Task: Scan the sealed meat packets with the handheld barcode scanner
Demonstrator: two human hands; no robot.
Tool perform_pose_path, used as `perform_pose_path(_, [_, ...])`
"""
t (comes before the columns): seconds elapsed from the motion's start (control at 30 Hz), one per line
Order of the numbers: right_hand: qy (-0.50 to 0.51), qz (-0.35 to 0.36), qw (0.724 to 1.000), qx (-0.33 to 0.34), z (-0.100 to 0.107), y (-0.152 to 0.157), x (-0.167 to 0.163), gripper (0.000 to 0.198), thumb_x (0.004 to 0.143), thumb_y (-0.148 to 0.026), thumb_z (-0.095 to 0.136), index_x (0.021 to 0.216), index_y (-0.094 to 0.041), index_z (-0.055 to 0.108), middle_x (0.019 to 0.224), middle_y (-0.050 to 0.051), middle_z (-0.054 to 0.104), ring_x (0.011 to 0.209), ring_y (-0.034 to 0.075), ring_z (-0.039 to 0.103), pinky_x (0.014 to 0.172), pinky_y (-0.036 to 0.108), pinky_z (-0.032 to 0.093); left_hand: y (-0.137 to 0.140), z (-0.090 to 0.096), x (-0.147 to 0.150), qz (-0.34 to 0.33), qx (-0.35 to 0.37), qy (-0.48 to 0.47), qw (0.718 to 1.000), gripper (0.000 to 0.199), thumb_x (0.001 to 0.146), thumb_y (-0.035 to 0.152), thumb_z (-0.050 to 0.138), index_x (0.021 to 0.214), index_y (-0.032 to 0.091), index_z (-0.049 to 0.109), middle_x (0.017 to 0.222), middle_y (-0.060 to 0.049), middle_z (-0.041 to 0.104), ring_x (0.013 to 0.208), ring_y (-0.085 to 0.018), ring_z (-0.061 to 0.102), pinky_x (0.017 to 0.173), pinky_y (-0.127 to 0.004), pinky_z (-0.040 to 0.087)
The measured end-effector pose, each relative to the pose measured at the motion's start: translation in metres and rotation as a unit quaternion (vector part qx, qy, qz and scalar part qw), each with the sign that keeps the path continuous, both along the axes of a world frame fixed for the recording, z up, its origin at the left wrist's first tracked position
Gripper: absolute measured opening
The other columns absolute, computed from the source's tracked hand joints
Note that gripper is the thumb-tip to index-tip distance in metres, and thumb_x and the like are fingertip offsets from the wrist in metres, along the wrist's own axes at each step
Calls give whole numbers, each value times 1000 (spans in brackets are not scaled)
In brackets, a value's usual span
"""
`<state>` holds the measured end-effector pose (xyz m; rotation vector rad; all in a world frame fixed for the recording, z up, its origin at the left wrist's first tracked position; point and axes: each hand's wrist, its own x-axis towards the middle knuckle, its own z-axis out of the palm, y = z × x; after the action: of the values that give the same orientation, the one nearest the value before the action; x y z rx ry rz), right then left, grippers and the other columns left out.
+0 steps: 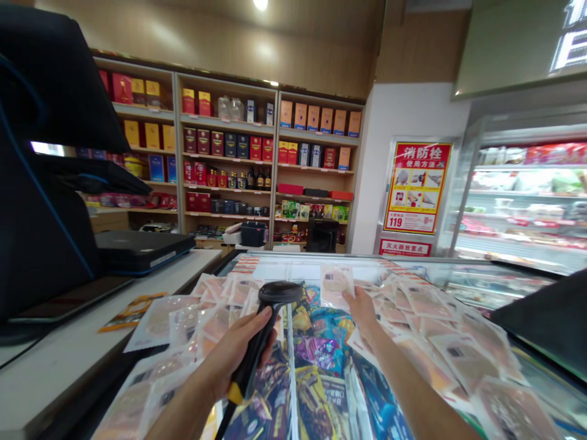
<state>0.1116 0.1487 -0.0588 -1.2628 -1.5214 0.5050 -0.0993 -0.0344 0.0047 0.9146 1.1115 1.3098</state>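
A black barcode scanner (263, 330) with a yellow collar at its cable end is wrapped in my left hand (238, 351). Its head points away and to the right. My right hand (364, 308) pinches the right edge of a clear flat packet (335, 287) with a pale round content, held up above the glass-topped freezer (288, 261). Many similar packets lie in heaps on the glass, one heap on the left (183, 324) and one on the right (435, 330). Between the heaps, colourful snack bags (321, 351) show through the glass.
At left, a white counter (59, 373) carries a black checkout terminal (41, 183) and a black flat box (147, 247). Shelves (229, 122) of boxed goods line the back wall. A refrigerated display (527, 201) stands at right, near a red poster (416, 186).
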Motion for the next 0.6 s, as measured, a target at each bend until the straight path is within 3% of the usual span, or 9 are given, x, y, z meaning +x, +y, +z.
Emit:
perform_pose_path(0.43, [-15,-12,1000,-6,1,-5,3,33,63,-30,38,86,-12,53,82,8,61,74,20,55,63,26,39,-4,2,0,-27,1,1,1000,30,62,45,53,70,16,50,51,2,52,35,-6,44,34,-17,30])
perform_pose_path(0.6, [-35,-15,999,2,2,-8,2,31,62,-28,38,83,-12,55,81,7,62,74,19,55,62,26,39,-5,3,0,-38,19,-7,999,32,63,44,52,78,15,52,50,3,51,35,-6,43,34,-17,30])
